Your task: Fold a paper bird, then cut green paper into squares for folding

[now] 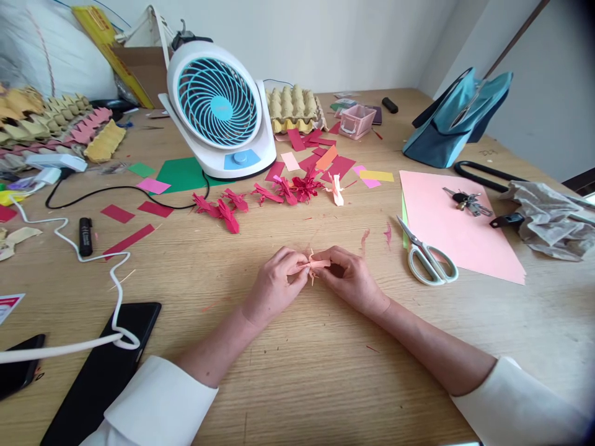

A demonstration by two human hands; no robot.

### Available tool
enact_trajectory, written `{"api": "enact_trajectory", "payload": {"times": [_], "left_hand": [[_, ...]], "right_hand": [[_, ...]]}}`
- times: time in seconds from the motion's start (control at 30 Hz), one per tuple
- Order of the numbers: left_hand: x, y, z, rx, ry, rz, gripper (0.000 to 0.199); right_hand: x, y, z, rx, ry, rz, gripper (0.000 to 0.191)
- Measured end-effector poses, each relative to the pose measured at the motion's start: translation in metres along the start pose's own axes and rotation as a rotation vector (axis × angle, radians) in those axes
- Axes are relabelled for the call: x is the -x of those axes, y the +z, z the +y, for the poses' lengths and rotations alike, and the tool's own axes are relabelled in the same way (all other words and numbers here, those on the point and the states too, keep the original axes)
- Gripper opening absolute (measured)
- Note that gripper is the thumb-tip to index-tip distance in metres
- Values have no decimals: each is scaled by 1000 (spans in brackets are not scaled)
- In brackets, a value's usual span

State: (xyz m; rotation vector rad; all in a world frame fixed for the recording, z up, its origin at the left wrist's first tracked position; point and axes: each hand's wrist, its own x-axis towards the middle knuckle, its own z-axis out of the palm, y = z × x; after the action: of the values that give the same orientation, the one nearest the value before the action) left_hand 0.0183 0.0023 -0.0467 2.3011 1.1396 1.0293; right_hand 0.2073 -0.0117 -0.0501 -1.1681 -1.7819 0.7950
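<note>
Between my two hands, just above the middle of the wooden table, is a small folded peach paper figure (320,264) with thin strips sticking out above and below. The fingers of my left hand (280,276) pinch its left end. At its right end, my right hand (352,276) grips it between thumb and fingers. Farther back lie several folded red paper figures (227,215) in a loose row, and a pale peach paper figure (336,190) stands at the row's right end. Scissors (425,257) with white handles lie to the right of my right hand.
A white and blue fan (218,105) stands at the back, with egg cartons (297,105) beside it. Pink paper sheets (455,229) carry keys (469,202) at right, near a blue bag (458,121). A white cable (119,291) crosses a black tablet-like slab (100,378) at left.
</note>
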Motion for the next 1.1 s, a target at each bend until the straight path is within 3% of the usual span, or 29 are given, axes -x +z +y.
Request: {"api": "enact_trajectory", "payload": {"times": [0.43,0.73,1.1], "left_hand": [[-2,-1,-5,77,46,20,8],[-6,-5,2,276,-115,59,10],[-7,-4,0,405,-136,16,12]], "right_hand": [[0,-2,3,-62,-5,-30,12],[0,0,8,-158,21,-22,13],[-1,0,9,-268,-8,-8,13]]}}
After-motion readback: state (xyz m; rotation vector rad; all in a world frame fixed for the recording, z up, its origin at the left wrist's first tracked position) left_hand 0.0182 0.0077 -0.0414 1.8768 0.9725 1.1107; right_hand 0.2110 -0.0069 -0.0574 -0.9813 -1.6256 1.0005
